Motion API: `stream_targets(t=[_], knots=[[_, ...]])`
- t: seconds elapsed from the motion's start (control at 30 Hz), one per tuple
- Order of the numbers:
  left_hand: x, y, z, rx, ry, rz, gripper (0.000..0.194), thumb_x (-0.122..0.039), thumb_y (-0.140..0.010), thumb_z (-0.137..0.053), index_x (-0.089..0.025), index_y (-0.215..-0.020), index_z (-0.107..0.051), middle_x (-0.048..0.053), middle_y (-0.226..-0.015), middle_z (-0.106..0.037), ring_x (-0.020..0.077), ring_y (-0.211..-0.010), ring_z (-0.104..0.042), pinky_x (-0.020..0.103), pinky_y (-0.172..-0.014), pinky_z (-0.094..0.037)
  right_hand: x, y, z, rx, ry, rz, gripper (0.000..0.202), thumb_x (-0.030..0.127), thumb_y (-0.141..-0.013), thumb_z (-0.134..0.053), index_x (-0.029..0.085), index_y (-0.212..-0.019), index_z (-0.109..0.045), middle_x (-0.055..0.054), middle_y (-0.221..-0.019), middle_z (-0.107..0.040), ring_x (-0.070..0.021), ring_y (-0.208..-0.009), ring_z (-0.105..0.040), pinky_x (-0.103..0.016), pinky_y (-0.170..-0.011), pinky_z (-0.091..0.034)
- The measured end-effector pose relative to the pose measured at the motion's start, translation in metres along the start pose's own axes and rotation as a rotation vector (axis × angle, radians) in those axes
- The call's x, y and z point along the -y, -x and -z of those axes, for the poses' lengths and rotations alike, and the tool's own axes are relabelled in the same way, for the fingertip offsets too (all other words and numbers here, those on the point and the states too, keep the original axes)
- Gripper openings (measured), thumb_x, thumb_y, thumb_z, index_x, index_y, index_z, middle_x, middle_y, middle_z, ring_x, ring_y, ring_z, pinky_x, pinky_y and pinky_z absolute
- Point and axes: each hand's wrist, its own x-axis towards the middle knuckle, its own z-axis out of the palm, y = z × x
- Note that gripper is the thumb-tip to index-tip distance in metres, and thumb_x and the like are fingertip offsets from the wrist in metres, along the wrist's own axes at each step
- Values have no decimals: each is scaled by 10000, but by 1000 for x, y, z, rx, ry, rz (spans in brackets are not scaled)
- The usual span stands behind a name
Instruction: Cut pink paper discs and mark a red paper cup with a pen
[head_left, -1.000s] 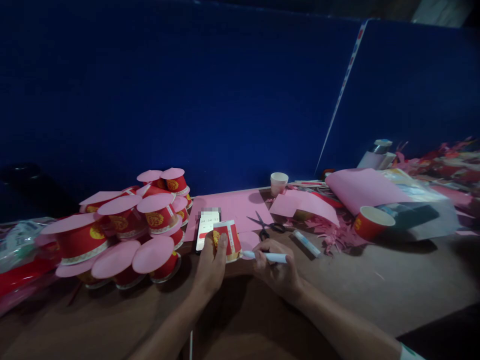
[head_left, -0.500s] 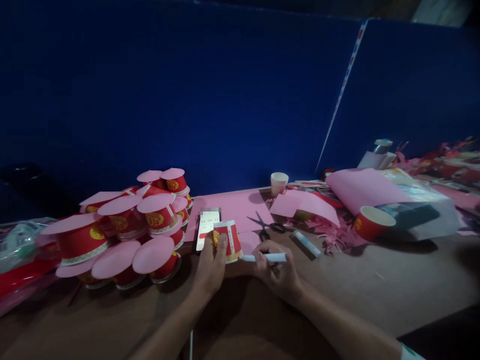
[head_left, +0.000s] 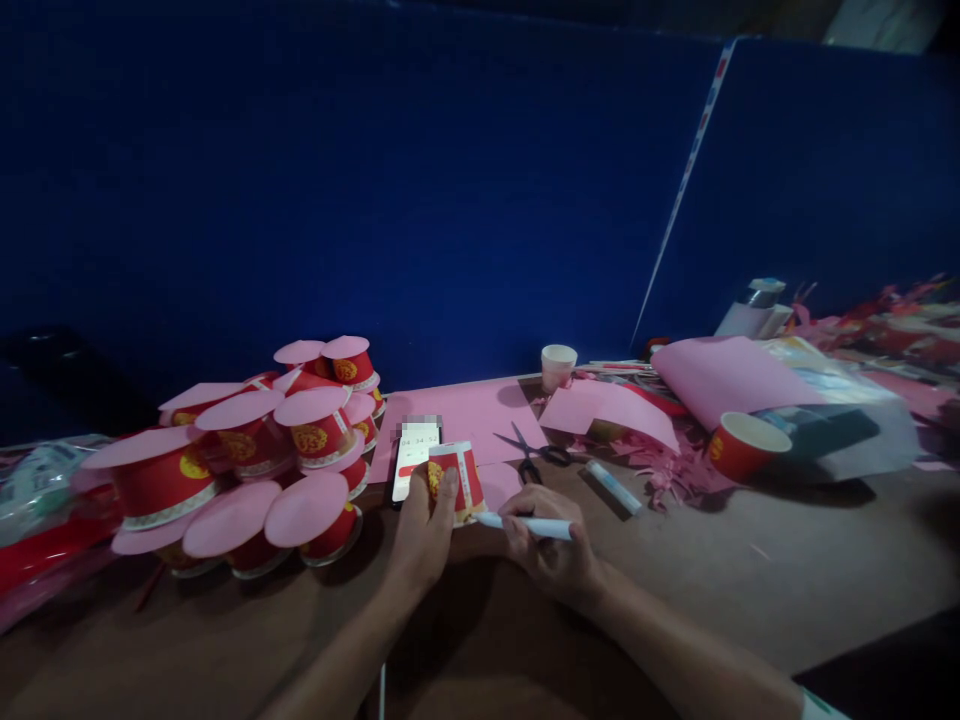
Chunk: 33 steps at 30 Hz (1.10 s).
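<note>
My left hand (head_left: 421,525) grips a red paper cup (head_left: 466,480) with a gold print and a pale vertical strip. A white pen (head_left: 544,526) is pinched in my right hand (head_left: 553,545), and its tip is at the cup's lower right edge. Behind the left hand lies a phone (head_left: 409,460) with digits on its screen. Open scissors (head_left: 531,460) rest on pink paper (head_left: 465,415) beyond my right hand. To the right of that hand is a pale blue-white tube (head_left: 613,488).
Stacked red cups with pink discs (head_left: 240,430) fill the left. A white cup (head_left: 559,368) stands at the back. Pink sheets (head_left: 727,375), shredded pink paper (head_left: 667,465) and a tipped red cup (head_left: 748,446) lie at right. A blue partition (head_left: 450,200) rises behind.
The pen and my right hand have shifted slightly left, bringing the pen tip to the cup's lower edge. The cup in my left hand has barely moved.
</note>
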Motion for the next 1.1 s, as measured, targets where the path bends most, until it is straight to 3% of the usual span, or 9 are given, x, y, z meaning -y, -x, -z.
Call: stream_targets(t=[0.27,0.5,0.67,0.8,1.1], knots=[[0,-1,-1,2,-19,-17,382,-513,-780,-476,-176,-958,-492,56,-868,-618,232,-819,-582,377,-750,-436,-5,3,-3,25,-21,23,106,139,-804,-472,172,-771,-567,-28,-632,-616,-134,-568,-552,-256,-562,-436],[1,0,-1,-13,-13,-23,373,-510,-789,-466,-181,-963,-496,57,-888,-618,232,-834,-583,375,-770,-429,-6,2,-2,-49,51,-61,145,158,-830,-457,180,-715,-542,-18,-622,-590,-133,-560,-547,-258,-548,-432],[1,0,-1,-1,3,3,369,-509,-794,-459,-184,-967,-487,51,-860,-619,229,-810,-586,372,-752,-440,-7,3,-2,0,14,-19,136,159,-831,-459,178,-740,-559,-21,-632,-610,-134,-567,-553,-261,-570,-439],[1,1,-1,1,16,-18,358,-505,-794,-461,-180,-939,-505,49,-846,-617,228,-803,-587,372,-755,-443,-9,4,-1,-61,80,-99,159,168,-838,-462,182,-705,-548,-13,-623,-587,-125,-534,-535,-250,-545,-435],[0,2,-1,28,65,6,406,-520,-800,-446,-176,-1007,-509,62,-904,-628,226,-835,-591,370,-786,-437,-11,5,1,-51,45,-133,148,162,-835,-462,176,-715,-547,-15,-645,-575,-132,-573,-539,-258,-574,-437]])
